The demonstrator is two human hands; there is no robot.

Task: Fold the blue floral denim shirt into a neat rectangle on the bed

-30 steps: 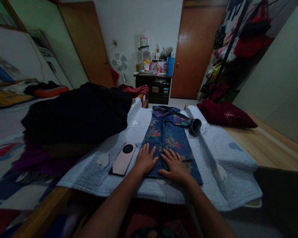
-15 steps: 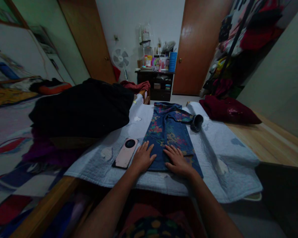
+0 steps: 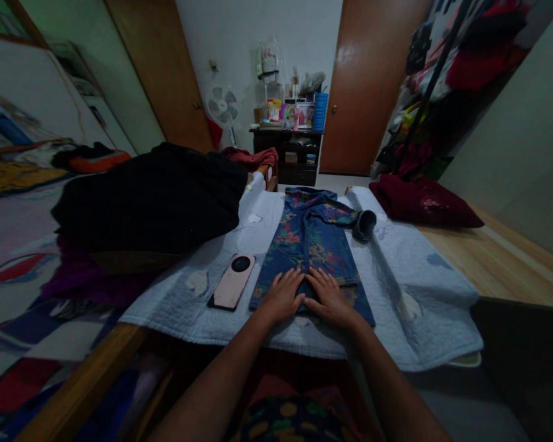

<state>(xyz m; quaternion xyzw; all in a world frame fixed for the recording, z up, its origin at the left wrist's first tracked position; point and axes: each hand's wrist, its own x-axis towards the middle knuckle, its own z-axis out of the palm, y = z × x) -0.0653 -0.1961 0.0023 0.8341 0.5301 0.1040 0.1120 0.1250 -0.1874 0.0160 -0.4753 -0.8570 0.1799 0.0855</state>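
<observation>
A blue denim jacket with a flower print lies front edge towards me on a pale blue quilted cloth. One sleeve points to the right, its dark round cuff opening showing. My left hand rests flat on the jacket's near part, fingers stretched out. Beside it, thumbs almost meeting, my right hand also lies flat on the denim with its fingers apart. Neither hand grips the fabric. A pink phone with a round black camera ring lies left of the jacket.
A heap of black clothing stands on the left. At the right, a dark red cushion sits on a wooden surface. Farther back are a white fan, a dark cabinet and hanging clothes.
My left hand has slid right across the denim, close to my right hand. The jacket's near left corner, covered before, now shows spread out to the left.
</observation>
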